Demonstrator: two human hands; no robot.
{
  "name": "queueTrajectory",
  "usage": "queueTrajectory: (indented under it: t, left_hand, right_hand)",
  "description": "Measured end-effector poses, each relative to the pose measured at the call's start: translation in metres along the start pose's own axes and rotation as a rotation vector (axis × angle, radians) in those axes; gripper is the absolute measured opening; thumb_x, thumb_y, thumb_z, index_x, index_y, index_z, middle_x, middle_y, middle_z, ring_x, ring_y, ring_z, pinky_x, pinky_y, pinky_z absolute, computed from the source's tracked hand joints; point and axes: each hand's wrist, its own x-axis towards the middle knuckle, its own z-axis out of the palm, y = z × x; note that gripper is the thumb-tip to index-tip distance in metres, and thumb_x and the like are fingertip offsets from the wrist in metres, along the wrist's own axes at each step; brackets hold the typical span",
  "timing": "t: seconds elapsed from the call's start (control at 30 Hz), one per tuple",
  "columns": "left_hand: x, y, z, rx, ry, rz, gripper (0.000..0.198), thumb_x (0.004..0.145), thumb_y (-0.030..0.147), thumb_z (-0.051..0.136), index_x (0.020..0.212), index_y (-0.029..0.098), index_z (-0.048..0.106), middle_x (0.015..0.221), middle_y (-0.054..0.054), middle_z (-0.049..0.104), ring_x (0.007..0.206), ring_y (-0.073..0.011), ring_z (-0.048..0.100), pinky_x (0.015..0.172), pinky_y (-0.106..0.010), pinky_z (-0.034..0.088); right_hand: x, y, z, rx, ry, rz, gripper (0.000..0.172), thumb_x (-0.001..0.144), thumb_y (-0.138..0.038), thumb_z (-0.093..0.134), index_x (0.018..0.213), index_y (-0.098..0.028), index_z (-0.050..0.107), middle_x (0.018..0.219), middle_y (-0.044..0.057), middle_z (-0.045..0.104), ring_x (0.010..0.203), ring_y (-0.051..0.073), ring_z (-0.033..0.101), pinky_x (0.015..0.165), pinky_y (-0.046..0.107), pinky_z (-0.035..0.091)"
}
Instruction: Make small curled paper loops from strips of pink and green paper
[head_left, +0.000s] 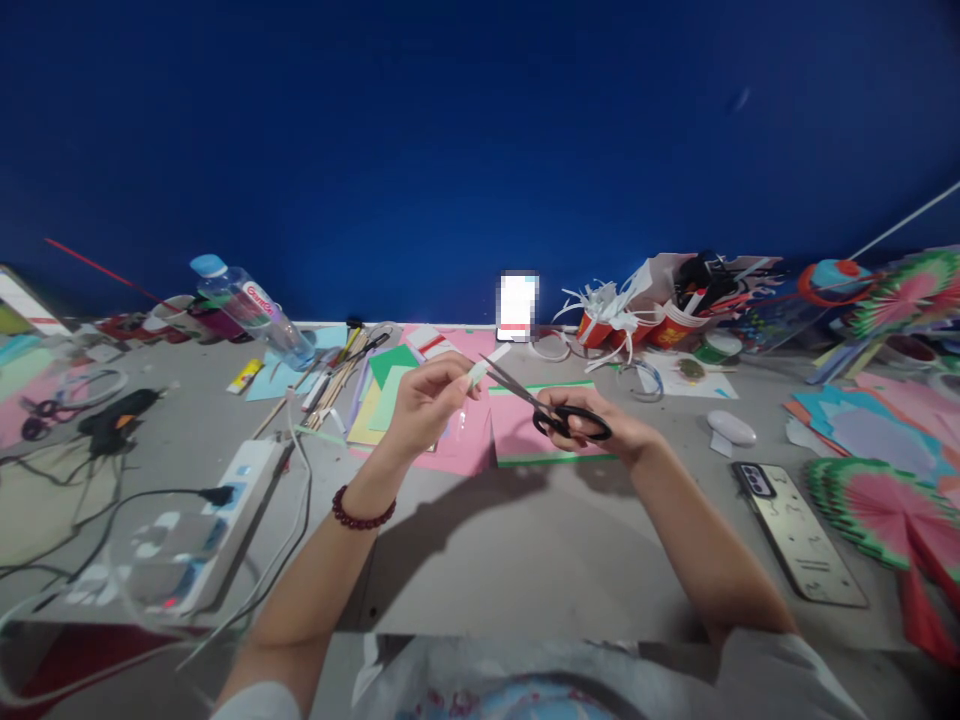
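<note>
Between the thumb and fingers of my left hand (433, 402) is a small pale green piece of paper (477, 374). My right hand (592, 425) has its fingers through the black handles of a pair of scissors (517, 386). The blades point up and left, their tips close to the paper; I cannot tell whether they touch it. Below the hands lie pink paper sheets (517, 430) with green edges. Beside my left hand rests a stack of coloured paper with a dark green sheet (391, 364) on top.
At left are a power strip (232, 520) with cables, a glue gun (120, 420), thin sticks (328, 400) and a tilted water bottle (259, 312). Red cups (679, 325) with paper strips and pens stand back right. A phone (799, 535) and paper fans (892, 510) lie at right.
</note>
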Motion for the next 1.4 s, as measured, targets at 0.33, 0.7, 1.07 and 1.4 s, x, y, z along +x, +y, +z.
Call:
queueTrajectory:
  t: [0.33,0.7,1.07,1.4]
  left_hand:
    - [0.001,0.009,0.003,0.072,-0.037,0.013,0.027,0.094,0.029,0.049,0.070,0.020,0.059,0.067,-0.001,0.048,0.067,-0.0144,0.047,0.065,-0.030,0.040]
    - [-0.003,0.007,0.007,0.104,-0.011,0.043,0.027,0.096,0.036,0.046,0.079,0.023,0.062,0.082,-0.004,0.044,0.087,-0.0182,0.046,0.074,-0.033,0.043]
    - [-0.007,-0.002,0.011,-0.037,0.111,-0.152,0.029,0.091,0.043,0.055,0.074,0.023,0.066,0.084,-0.004,0.045,0.080,-0.0162,0.046,0.067,-0.029,0.043]
    - [0.002,-0.004,-0.006,-0.143,0.264,-0.173,0.025,0.087,0.043,0.061,0.074,0.022,0.067,0.083,-0.003,0.050,0.065,-0.0107,0.044,0.062,-0.027,0.044]
  right_hand:
    - [-0.001,-0.001,0.000,-0.039,-0.038,0.038,0.048,0.079,-0.060,0.065,0.088,-0.015,0.049,0.059,-0.006,0.042,0.048,0.006,0.029,0.044,0.021,0.018]
    - [-0.004,-0.004,-0.001,-0.022,-0.036,0.054,0.046,0.077,-0.056,0.067,0.088,-0.015,0.051,0.059,-0.007,0.041,0.047,0.006,0.032,0.044,0.022,0.019]
    - [-0.009,-0.013,-0.002,-0.075,-0.098,0.074,0.046,0.084,-0.058,0.059,0.090,-0.014,0.049,0.054,-0.006,0.047,0.043,0.006,0.035,0.039,0.019,0.020]
    - [-0.012,-0.010,-0.005,0.042,-0.104,0.174,0.047,0.081,-0.062,0.059,0.086,-0.015,0.051,0.054,-0.005,0.051,0.038,0.007,0.039,0.030,0.017,0.027]
